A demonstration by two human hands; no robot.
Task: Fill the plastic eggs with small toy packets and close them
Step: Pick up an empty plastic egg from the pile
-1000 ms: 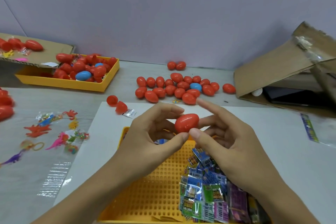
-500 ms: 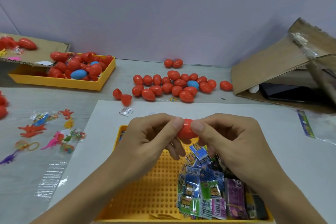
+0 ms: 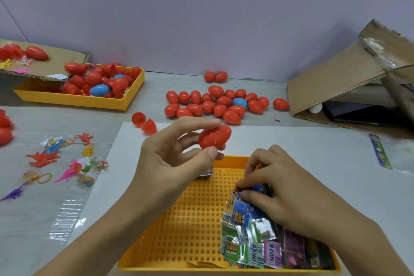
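Note:
My left hand (image 3: 172,159) holds a red plastic egg (image 3: 214,136) between thumb and fingertips, raised above the far edge of the near yellow perforated tray (image 3: 190,219). The egg looks closed. My right hand (image 3: 275,188) is down in the tray, its fingers curled on a small toy packet at the top of the packet pile (image 3: 253,237). A cluster of closed eggs (image 3: 215,105), mostly red with one blue, lies on the table behind. Two loose red egg halves (image 3: 143,122) sit left of that cluster.
A second yellow tray (image 3: 125,96) with eggs stands at the back left, a cardboard flap (image 3: 51,63) over it. Small plastic toys (image 3: 62,163) lie on the left. An open cardboard box (image 3: 349,78) stands at the right. A white sheet (image 3: 313,154) lies under the near tray.
Both hands were pressing the red egg together. Now my right hand has let go and dropped to the packets, while my left hand lifted the egg alone.

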